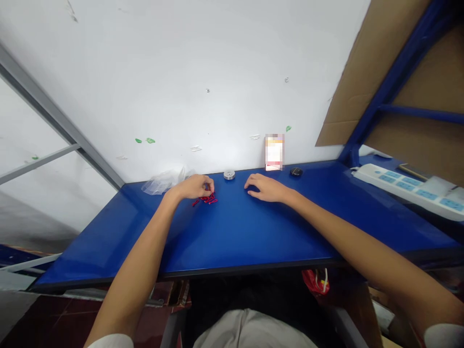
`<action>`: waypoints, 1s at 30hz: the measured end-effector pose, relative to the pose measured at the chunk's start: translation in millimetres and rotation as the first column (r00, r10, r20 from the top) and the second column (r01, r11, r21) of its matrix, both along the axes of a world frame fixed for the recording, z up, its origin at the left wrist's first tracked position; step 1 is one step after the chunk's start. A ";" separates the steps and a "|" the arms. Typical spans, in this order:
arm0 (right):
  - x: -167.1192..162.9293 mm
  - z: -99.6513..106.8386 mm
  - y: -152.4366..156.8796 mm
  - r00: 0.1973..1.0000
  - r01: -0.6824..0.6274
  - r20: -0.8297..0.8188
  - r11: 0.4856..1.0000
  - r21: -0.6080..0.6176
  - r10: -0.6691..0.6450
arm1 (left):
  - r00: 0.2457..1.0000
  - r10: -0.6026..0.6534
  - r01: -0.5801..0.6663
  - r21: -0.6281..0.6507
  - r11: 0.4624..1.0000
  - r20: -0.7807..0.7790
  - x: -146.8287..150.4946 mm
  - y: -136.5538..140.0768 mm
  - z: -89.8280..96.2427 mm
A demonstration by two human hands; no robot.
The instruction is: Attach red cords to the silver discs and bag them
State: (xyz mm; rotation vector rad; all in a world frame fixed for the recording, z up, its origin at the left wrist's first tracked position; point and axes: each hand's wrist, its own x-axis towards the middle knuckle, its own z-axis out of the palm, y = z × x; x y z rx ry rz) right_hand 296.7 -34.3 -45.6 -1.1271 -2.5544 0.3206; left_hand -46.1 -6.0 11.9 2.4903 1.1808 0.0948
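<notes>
My left hand is above a small heap of thin red cords on the blue table. Its thumb and forefinger are pinched together on the cords, and the fingers partly cover them. Farther right, my right hand hovers over or rests on the tabletop. Its fingers are curved and apart, with nothing between them. Between the two hands, nearer the wall, lies a round silver metal disc, touched by neither.
Clear plastic bags lie left of my left hand. A lit phone leans on the wall, with a small black object beside it. At the right is a white power strip. A grey metal frame stands left.
</notes>
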 end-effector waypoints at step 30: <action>0.6 0.1 -0.2 1.000 -0.005 -0.009 1.000 -0.003 0.005 | 1.000 0.001 -0.002 -0.057 0.998 -0.010 2.3 -8.0 8.1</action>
